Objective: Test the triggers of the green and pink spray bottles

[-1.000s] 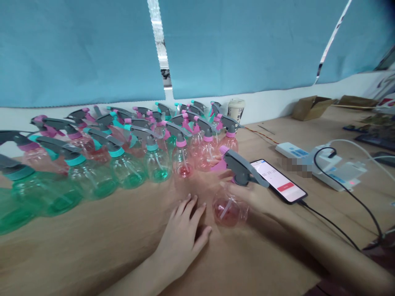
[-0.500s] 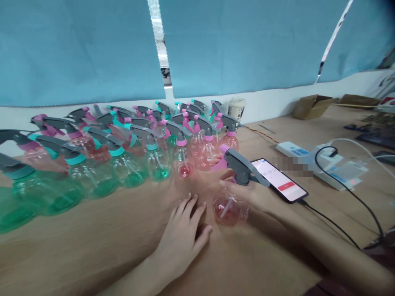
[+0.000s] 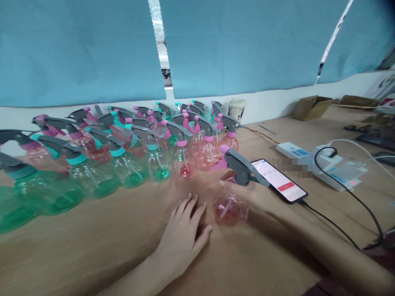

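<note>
My left hand (image 3: 182,230) lies flat on the brown table (image 3: 92,242), fingers spread, holding nothing. To its right, my right hand (image 3: 243,193) is wrapped round the neck of a pink spray bottle (image 3: 230,211) with a grey and pink spray head. This bottle stands slightly tilted, a white tube inside it. Behind my hands are rows of round spray bottles, among them a clear pink one (image 3: 184,160) and a green one (image 3: 159,166), with grey heads and pink or teal collars.
A phone (image 3: 280,181) on a black cable lies right of the held bottle. Beyond are a white power strip (image 3: 330,172) with cables, a paper cup (image 3: 237,110) and an open cardboard box (image 3: 311,107). Blue sheeting (image 3: 247,45) covers the wall.
</note>
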A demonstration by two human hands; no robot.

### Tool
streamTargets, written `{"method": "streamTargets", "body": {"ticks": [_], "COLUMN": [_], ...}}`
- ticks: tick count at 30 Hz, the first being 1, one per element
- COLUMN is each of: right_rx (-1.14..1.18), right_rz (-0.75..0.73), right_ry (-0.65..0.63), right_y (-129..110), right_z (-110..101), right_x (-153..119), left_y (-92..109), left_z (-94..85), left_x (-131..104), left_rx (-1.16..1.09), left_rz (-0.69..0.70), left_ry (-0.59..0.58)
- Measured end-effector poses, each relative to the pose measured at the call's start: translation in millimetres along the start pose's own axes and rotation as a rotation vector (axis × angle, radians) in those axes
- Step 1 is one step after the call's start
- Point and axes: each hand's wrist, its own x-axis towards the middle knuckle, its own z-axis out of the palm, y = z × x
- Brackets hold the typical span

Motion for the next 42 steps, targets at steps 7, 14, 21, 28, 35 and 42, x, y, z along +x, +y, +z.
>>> {"method": "streamTargets", "body": {"ticks": [7,14,21,28,35,42], "right_rx": [0.015,0.002,0.026,0.015,0.083,0.058], "right_rz": [0.008,0.016,0.046,0.101,0.078,0.075], "right_ry": [0.032,0.035,0.016,0.002,0.003,-0.011], "right_y": [5.9,-1.3,-2.9,-18.8,-10.5,-13.6], "right_z": [1.5,-1.8,-1.9,-8.9,-6.8,-9.0], "right_x": [0.4,-0.4,0.8,0.0,-2.9,-2.8], "left_y": [-1.5,-0.5,-1.2,-0.4,-0.9,-0.6], "left_z": [1.7,0.6,1.0,0.0,0.3,0.6], "left_x": [1.1,0.7,0.7,0.9,1.8,0.6], "left_rx": [-0.001,0.009,0.01,0.012,0.02,0.008], "left_rz": [0.0,0.0,0.005,0.008,0.004,0.005], "left_ry": [0.009,0.003,0.008,0.016,0.014,0.026]}}
